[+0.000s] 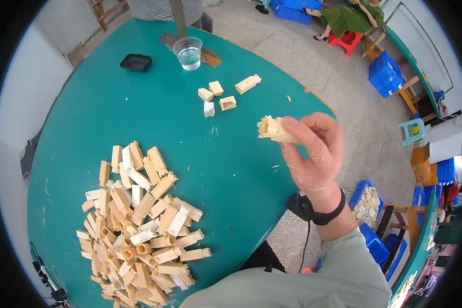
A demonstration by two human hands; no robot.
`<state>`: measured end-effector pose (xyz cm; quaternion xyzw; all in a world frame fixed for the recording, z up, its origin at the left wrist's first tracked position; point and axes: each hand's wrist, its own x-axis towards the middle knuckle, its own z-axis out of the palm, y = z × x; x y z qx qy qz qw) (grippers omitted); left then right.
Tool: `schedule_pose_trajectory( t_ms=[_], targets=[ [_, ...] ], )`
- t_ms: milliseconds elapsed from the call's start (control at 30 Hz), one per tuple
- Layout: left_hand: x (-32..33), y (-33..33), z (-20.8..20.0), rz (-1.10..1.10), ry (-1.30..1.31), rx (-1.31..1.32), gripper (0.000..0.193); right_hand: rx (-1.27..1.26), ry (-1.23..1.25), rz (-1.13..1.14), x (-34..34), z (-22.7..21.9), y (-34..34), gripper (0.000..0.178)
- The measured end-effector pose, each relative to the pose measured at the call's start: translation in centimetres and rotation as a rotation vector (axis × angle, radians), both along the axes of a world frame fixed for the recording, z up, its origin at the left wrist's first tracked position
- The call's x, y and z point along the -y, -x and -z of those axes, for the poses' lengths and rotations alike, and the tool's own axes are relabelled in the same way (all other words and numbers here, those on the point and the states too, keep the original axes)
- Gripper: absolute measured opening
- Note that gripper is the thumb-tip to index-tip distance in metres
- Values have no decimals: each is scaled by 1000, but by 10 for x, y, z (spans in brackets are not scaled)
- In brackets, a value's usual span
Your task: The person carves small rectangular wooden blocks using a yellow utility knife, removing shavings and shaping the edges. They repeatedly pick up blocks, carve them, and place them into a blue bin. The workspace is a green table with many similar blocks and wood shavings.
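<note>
My right hand [315,149] is raised over the right side of the green table, thumb and fingers closed on a cream plastic tower-shaped piece [276,128]. The piece lies roughly level, its notched, hollow-looking end pointing left. Fine pale shavings cling to the hand and wrist. My left hand does not show. At the left of the table lies a big heap of similar tower pieces [138,231], mostly cream with a few white ones. Beyond the raised hand are one long cream piece [248,83], a few short cream blocks [227,103] and a white block [209,109].
A clear plastic cup [189,54] of water and a black tray [136,62] stand at the far side, beside an upright metal bar [177,18]. Someone in a striped top [164,9] is past the far edge. Blue crates [386,74] stand on the floor at right.
</note>
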<state>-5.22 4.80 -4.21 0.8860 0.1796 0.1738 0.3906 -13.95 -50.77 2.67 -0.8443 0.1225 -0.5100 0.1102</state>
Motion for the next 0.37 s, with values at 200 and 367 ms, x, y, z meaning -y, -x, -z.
schedule_pose_trajectory(
  t_ms=[200, 367],
  targets=[
    [0, 12, -5, 27, 12, 36, 44, -51, -1, 112, 7, 13, -3, 38],
    [-4, 12, -5, 41, 33, 34, 45, -309, -337, 277, 55, 58, -7, 27]
  ],
)
